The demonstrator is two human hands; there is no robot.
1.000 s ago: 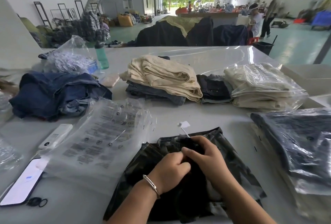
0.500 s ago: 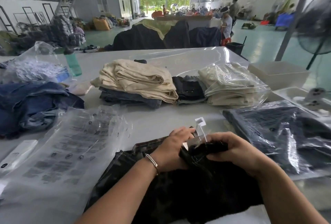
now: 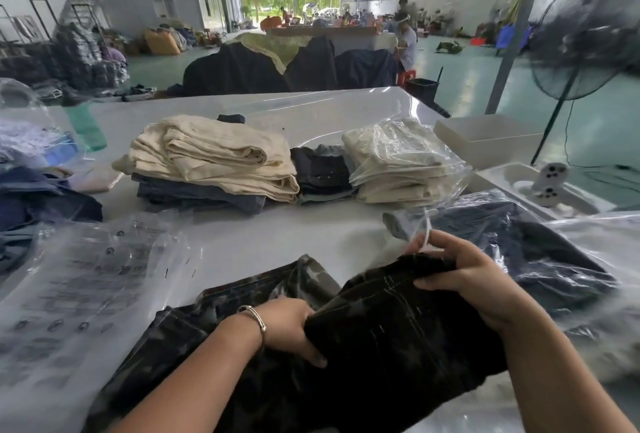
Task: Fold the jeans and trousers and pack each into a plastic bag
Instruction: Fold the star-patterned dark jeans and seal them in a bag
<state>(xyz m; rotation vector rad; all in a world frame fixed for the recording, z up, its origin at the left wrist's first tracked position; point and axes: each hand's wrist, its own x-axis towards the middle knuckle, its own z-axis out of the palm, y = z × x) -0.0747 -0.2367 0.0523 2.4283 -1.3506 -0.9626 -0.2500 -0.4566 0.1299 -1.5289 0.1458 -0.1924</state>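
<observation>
Both hands hold the dark jeans [image 3: 398, 335] on the bench [image 3: 277, 238]. The left hand [image 3: 291, 328] clutches a fold in a closed grip. The right hand [image 3: 467, 280] grips the upper edge.

The trousers [image 3: 381, 346] lie on the table [image 3: 277, 242] at its near edge, partly inside a plastic bag [image 3: 249, 290]. The left hand [image 3: 291, 328] grips their left fold; the right hand [image 3: 464, 280] holds their far right corner, with a tag [image 3: 426, 230] sticking up above its fingers. Left of the trousers lies a stack of printed bags [image 3: 79, 294], and behind that a heap of jeans [image 3: 38, 200]. Right of the trousers lies a bagged pair of jeans [image 3: 519, 242]. Behind, mid-table, sits a pile of folded trousers [image 3: 214, 159], a folded pair [image 3: 322, 173] just right of it, then a bagged stack [image 3: 398, 162]. A fan [image 3: 585, 34] stands beyond the table's right edge
</observation>
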